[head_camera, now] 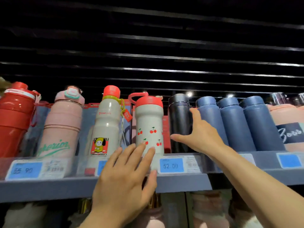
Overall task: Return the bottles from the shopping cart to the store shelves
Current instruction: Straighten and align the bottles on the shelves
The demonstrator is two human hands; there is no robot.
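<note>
Your right hand (199, 134), right of centre in the frame, is spread wide against the black bottle (179, 122): thumb low across its front, fingers reaching round its right side, between it and the first blue bottle (209, 120). It reads as a steadying or releasing touch rather than a closed grasp; whether the fingers press the far side is hidden. The bottle stands upright on the shelf (82, 188), mid-row, close beside the cherry bottle (149, 125) on its left.

Your left hand (126, 175), lower centre, is flat and empty, its fingertips resting on the cherry bottle's base and the clear front rail.

To finish the placement well, push the black bottle straight back until its front lines up with the blue ones, keeping it vertical. Hold the cherry bottle steady with the left so it does not tip sideways. The gap looks tight, so draw the right fingers out slowly, along the bottle, not across its neighbour.
</note>
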